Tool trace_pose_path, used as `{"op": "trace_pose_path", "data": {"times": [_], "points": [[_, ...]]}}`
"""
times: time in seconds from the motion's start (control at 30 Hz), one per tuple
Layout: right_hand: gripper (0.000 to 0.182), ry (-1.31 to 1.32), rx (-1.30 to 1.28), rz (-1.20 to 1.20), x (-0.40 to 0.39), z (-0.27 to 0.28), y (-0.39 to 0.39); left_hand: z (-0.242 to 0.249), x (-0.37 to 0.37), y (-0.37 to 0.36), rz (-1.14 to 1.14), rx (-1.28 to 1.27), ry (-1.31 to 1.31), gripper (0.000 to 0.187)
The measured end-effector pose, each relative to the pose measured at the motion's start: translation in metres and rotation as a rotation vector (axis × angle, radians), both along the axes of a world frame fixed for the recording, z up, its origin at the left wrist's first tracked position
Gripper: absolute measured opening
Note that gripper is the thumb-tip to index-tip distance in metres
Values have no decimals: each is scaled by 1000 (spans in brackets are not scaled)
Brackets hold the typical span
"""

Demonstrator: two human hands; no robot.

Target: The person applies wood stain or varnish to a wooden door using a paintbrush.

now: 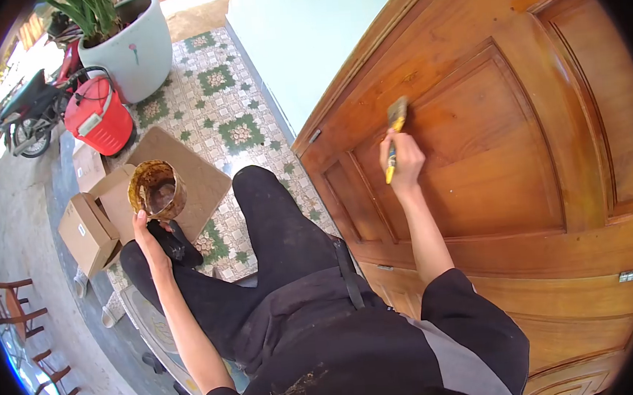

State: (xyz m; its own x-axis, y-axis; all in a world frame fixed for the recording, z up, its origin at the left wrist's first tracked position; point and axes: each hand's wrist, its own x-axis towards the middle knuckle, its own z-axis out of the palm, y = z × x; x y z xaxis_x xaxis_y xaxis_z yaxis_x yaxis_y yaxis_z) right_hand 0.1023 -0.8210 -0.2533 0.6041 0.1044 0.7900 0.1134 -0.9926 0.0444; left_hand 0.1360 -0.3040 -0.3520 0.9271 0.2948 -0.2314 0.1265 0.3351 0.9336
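My right hand (405, 160) is wrapped round the yellow handle of a paintbrush (398, 109), whose bristles are up against a frame rail of the varnished wooden door (479, 157). The door is orange-brown, with raised panels and a glossy sheen in places. Low on the left, my left hand (145, 231) grips the near side of a round tub (173, 207). Brown stain coats the tub's rim and walls, and some brown liquid shows at the bottom. Beneath the tub lies flattened cardboard (182, 163).
A cardboard box (84, 232) stands left of the tub. Further off are a red bucket (102, 117), a large white planter (141, 55) and a motorbike (32, 114). Patterned tiles (242, 129) cover the floor up to the pale wall (298, 37). Wooden chairs (16, 310) sit at the far left.
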Motion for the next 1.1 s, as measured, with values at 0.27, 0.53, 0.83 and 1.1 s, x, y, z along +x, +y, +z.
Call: {"op": "trace_pose_path", "data": {"times": [0.27,0.53,0.83,1.1], "points": [[7,202,258,102,18,40,-1,-13,3,6,-5,-25,-15,45],[2,-442,272,85,68,120,6,-21,-1,12,10,-20,3,50],[19,490,308,-34,85,-83,8,-32,3,19,-2,-110,3,44],[6,-96,408,-3,66,115,22,-22,0,12,-34,-77,-30,42]]}}
